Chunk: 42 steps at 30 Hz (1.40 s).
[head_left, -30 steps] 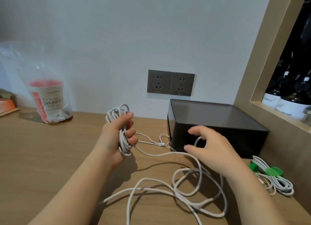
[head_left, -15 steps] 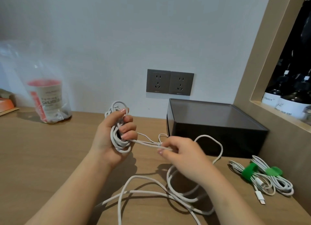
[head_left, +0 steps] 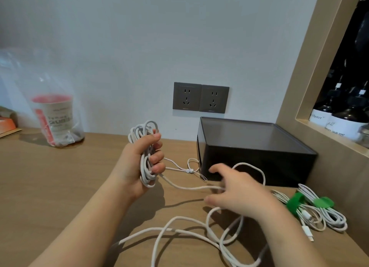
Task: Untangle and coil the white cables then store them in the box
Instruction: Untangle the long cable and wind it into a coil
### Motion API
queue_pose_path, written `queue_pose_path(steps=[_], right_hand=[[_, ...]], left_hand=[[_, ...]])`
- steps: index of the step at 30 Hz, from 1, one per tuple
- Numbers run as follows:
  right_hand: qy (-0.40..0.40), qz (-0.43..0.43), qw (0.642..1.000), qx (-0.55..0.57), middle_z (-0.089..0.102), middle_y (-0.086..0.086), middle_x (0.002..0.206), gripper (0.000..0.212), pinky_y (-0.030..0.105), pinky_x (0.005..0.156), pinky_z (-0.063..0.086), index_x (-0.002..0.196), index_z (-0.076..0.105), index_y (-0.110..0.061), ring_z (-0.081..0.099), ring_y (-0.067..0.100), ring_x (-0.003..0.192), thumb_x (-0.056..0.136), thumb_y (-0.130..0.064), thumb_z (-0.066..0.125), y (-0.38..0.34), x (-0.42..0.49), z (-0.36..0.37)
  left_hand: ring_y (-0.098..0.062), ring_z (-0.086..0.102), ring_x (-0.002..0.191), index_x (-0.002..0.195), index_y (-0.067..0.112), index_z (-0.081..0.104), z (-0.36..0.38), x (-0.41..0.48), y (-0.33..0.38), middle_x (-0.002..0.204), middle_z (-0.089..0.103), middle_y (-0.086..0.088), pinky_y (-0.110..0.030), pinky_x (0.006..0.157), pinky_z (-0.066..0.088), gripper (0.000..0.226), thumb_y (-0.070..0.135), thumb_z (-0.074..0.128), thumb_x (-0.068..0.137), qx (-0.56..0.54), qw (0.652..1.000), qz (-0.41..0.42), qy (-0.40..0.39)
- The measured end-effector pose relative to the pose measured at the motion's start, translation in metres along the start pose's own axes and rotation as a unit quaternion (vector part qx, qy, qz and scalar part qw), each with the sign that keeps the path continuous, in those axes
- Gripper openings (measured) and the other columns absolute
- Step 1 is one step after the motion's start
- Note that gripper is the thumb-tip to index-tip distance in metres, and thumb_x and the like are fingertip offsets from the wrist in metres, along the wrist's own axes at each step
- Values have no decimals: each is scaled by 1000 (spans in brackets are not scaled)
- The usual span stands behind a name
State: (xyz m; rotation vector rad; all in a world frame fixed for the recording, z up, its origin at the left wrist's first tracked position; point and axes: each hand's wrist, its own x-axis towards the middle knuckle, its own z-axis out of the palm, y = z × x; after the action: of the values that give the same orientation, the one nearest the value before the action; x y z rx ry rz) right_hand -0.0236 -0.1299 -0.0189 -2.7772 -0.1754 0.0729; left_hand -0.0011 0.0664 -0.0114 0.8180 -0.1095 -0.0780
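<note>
- The left hand (head_left: pixel 129 167), at the centre of the frame, is closed in a fist round a coil of round white cable (head_left: pixel 145 165). Loops stick out above the fist and hang below it.
- One strand leaves that coil and sags rightward to the right hand (head_left: pixel 239 190). That hand's fingers are spread and only loosely bent. The strand crosses its palm side, and no firm pinch shows.
- The uncoiled length lies in loose overlapping loops (head_left: pixel 173 229) on the wooden tabletop (head_left: pixel 60 186), across the lower middle of the frame. One loop arches up behind the right hand.
- The dark rectangular plastic box with a smoky lid (head_left: pixel 257 159) stands right of centre against the wall, with the lid on.
- Two coiled white bundles cinched with green ties (head_left: pixel 327 216) lie at lower right, near the box and outside it.
- A thin white cord with a small bead (head_left: pixel 188 171) lies between the left hand and the box, where it could snag.
- The cable looks light, limp and smooth-jacketed, and a little springy, so the wound loops will probably open unless the fist is tight.
- The best hold is likely on the free strand close to the coil, letting it slide through relaxed fingers. A hard pull where loops cross may cinch a knot.
</note>
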Motion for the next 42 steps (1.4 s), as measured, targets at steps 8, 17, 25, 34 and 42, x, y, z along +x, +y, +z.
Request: queue_pose_path(steps=[8,17,25,34,42], right_hand=[[-50,-154,983,88,59,-11,92,20,25,78,47,111,60,-30,54,4,84,93,-33,53,-31,-2,19],[35,99,868,485,39,2,49,17,21,41,26,73,56,0,30,10,40,86,-10,58,9,2,-19],[101,-39,954,279,61,-15,68,17,14,57,41,85,67,-28,55,-1,63,93,-28,52,-1,1,-11],[173,-143,957,186,59,-14,86,17,25,78,48,96,68,-33,54,2,85,92,-31,52,-3,4,-2],[172,-183,931,264,64,-15,80,14,16,71,48,82,65,-36,57,1,83,89,-31,55,-8,3,2]], left_hand=[[-4,31,34,76,17,49,3,-2,-4,56,42,4,-13,28,24,9,13,55,70,-15,1000,-11,-10],[-4,31,34,77,18,49,2,-3,3,56,43,4,-11,30,23,11,13,55,70,24,1000,2,-2],[-8,33,33,65,16,75,5,-4,-7,81,48,-12,-15,30,29,13,19,62,65,145,989,-22,-25],[-10,46,46,92,14,71,1,-6,-14,73,57,-11,-20,37,35,31,10,78,62,311,945,-30,-92],[-11,52,52,98,8,59,2,-10,-14,65,62,0,-24,44,41,31,17,69,70,419,892,-48,-164]])
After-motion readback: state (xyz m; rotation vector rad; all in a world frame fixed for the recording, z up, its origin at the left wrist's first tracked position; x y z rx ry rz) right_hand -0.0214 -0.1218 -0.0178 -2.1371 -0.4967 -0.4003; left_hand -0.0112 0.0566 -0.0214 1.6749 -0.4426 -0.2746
